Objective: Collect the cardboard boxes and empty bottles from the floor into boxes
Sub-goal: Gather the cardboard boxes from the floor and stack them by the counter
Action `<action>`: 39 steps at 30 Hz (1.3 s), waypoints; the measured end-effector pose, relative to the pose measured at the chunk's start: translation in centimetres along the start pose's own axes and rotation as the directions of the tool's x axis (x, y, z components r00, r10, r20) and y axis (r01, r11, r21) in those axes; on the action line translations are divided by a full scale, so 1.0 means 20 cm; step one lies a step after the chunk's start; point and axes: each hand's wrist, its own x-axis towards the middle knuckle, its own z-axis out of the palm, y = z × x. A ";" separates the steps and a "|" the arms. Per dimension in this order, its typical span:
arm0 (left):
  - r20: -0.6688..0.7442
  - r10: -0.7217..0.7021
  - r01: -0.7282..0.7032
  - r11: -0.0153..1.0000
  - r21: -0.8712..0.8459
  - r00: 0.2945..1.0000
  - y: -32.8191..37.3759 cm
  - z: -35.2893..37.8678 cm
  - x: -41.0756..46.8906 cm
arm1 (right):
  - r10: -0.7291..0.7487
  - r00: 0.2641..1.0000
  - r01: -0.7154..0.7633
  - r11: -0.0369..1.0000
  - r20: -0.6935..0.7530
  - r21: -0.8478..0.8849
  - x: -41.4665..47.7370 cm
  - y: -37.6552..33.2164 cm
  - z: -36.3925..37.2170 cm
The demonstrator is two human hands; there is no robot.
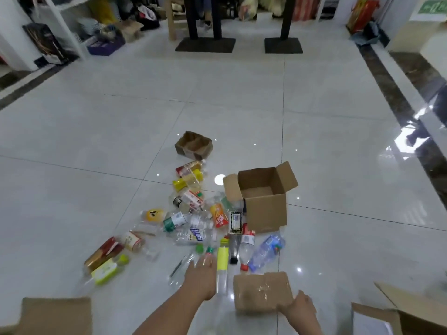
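Observation:
Several empty plastic bottles (193, 218) lie scattered on the white tiled floor. An open cardboard box (262, 201) stands upright to their right. A smaller low cardboard box (194, 145) sits farther back. My left hand (202, 278) reaches over the nearest bottles with fingers stretched out, beside a bottle with a yellow label (222, 258). My right hand (301, 310) grips the near right corner of a flattened cardboard piece (261, 292) lying on the floor.
Cardboard box flaps show at the bottom left (55, 315) and bottom right (401, 313). Two black stand bases (205, 44) stand at the back. Shelves with bags line the far left. A dark strip runs along the floor on the right.

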 end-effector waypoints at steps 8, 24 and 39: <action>-0.547 0.082 -0.112 0.993 -0.022 0.833 0.12 -0.12 1.26 | 0.072 0.997 -0.062 0.960 -0.024 0.272 1.13 0.27 0.61; -0.510 0.066 -0.093 0.995 -0.027 0.858 0.26 -0.17 1.68 | 0.042 0.974 -0.156 0.833 0.222 0.530 1.42 0.41 0.61; -0.436 -0.169 -0.024 0.915 -0.403 0.884 0.17 -0.25 1.27 | -0.057 0.962 -0.201 0.509 0.266 0.837 1.22 0.29 0.23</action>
